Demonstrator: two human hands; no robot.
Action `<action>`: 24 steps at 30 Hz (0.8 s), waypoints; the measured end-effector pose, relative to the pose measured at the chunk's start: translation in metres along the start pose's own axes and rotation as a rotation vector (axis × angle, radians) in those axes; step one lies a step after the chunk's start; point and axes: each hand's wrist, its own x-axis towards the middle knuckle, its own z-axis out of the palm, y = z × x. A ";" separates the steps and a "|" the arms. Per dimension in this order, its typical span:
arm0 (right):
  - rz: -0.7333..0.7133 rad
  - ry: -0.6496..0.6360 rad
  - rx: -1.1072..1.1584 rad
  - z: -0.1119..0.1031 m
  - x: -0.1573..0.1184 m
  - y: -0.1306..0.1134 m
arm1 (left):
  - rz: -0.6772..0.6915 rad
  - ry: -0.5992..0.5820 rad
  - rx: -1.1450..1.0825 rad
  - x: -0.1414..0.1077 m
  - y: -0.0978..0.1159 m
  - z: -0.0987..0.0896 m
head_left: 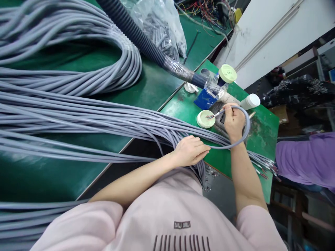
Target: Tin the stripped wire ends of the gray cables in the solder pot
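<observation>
My right hand [233,122] pinches a grey sheathed cable [246,129] close to its stripped end. The fanned thin wires of that end [210,116] hang just above a round pale green lid [201,120] on the green bench mat [251,146]. The same cable curves round in a loop to my left hand [190,151], whose fingers close on it. That hand rests on a long bundle of grey cables [86,116] spread across the bench. Part of the lid's rim is hidden by the wire ends.
A dark corrugated conduit [138,35] runs down to a bottle with a green cap [227,74]. Nearby are a blue block [205,99], a white bottle [250,101] and a clear bag of grey pieces [159,28]. A person's purple sleeve [303,157] is at the right.
</observation>
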 end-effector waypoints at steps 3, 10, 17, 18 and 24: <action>0.005 -0.026 -0.021 0.002 0.001 0.000 | 0.011 0.013 0.008 0.000 0.000 0.000; 0.012 -0.054 -0.043 0.006 0.001 0.002 | 0.007 -0.010 0.022 0.000 0.000 -0.001; -0.006 0.002 -0.054 -0.010 0.002 0.000 | 0.019 0.035 0.003 0.000 0.000 -0.002; -0.008 0.025 -0.068 -0.017 0.002 0.001 | 0.018 0.040 0.000 0.000 0.000 -0.002; 0.019 0.149 -0.262 -0.055 -0.005 0.031 | 0.005 0.046 0.005 -0.001 0.000 -0.002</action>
